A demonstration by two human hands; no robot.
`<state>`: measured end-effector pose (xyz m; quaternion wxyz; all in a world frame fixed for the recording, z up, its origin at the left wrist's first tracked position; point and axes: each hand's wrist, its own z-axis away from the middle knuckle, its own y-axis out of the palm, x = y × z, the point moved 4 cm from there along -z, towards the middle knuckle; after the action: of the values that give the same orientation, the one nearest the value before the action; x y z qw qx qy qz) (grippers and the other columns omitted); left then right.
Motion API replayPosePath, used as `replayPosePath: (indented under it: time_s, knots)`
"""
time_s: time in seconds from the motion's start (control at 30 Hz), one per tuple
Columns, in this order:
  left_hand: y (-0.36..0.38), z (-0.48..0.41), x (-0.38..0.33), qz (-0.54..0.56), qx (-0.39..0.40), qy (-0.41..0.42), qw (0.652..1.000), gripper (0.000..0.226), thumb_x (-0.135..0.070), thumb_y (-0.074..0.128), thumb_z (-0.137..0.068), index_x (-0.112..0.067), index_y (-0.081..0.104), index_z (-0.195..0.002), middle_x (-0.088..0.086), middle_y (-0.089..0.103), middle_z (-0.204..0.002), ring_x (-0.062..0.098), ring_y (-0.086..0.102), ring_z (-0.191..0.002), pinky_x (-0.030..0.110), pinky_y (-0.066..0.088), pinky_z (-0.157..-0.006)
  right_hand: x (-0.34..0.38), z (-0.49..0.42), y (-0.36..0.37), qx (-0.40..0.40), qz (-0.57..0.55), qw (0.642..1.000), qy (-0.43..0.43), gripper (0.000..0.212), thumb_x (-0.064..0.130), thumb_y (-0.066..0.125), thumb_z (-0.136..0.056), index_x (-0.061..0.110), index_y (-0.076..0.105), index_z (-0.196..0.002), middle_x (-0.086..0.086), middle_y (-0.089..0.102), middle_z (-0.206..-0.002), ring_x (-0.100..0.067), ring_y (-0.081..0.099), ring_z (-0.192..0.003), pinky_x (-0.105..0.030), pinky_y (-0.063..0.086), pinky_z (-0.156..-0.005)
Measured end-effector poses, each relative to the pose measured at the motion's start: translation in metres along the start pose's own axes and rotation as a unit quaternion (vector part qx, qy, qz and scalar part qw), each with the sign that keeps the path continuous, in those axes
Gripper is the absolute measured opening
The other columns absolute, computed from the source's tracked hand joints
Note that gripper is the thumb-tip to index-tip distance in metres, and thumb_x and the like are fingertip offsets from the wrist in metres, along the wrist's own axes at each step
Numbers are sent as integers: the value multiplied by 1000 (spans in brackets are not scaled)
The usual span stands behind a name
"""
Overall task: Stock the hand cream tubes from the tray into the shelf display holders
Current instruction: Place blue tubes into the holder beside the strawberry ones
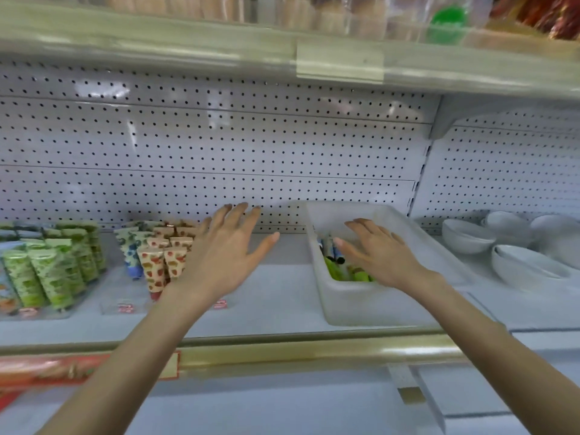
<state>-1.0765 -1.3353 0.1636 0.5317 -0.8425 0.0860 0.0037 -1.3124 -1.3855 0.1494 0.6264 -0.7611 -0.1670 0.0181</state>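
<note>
Mid-task, picture is motion-blurred. Left hand [226,252] hovers above the shelf [282,296], just in front of the orange-spotted tubes [158,266]. Its fingers [241,215] are spread apart and hold nothing. Right hand [381,254] is over the white tray [345,306], palm down, fingers [361,227] straight and slightly apart with nothing gripped. Can't tell if it touches what lies under it.

The tray sits on the same shelf, right of the left hand and well apart from the holders. Loose tubes [337,273] lie inside it: a few green ones, plus some dark or blue ones by the left wall. They are partly hidden by the hand, so the count is unclear.

Done: the clear holders [125,306] at the left of the shelf carry standing tubes. Green-patterned tubes [53,271] are at the far left, with blue-patterned tubes [130,246] and the orange-spotted ones beside them. The rows look mostly filled, and the front of the middle holder seems to have room.

Left to do: the loose tubes need to go over to the holders. My guess is well past halfway, with only a small batch to place. The likely next step is a pick from the tray by the right hand.

Also there: white bowls [470,238] stacked right of the tray and a pegboard [219,146] behind.
</note>
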Motion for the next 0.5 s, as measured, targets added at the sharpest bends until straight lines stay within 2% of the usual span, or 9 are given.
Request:
replayPosePath:
  time_s: [0.2, 0.37, 0.43, 0.5]
  knots:
    - [17, -16, -13, 15, 40, 16, 999, 94, -71, -5, -69, -24, 24, -145, -2, 25, -152, 17, 18, -140, 37, 18, -112, -29, -15, 1, -5, -42, 999, 20, 60, 56, 29, -94, 22, 32, -143, 2, 30, -150, -22, 32, -134, -42, 28, -107]
    - [27, -40, -19, 40, 66, 32, 997, 67, -64, 18, -91, -24, 24, -146, -3, 24, -153, 16, 16, -141, 34, 16, -111, -42, -36, 9, 15, -67, 996, 54, 60, 54, 34, -94, 20, 32, -144, 0, 29, -150, -26, 37, -131, -41, 31, -104]
    - [33, -52, -22, 49, 71, 38, 996, 62, -58, 24, -94, -23, 25, -146, -2, 25, -152, 16, 16, -140, 34, 16, -111, -44, -47, 13, 24, -81, 994, 66, 61, 54, 36, -94, 20, 31, -143, -1, 29, -150, -25, 36, -132, -42, 30, -107]
    - [41, -63, -25, 59, 83, 48, 994, 61, -56, 26, -94, -23, 24, -146, -2, 24, -153, 16, 15, -141, 34, 15, -112, -45, -59, 17, 38, -113, 990, 71, 61, 52, 40, -94, 19, 31, -144, -3, 30, -150, -24, 35, -133, -36, 29, -108]
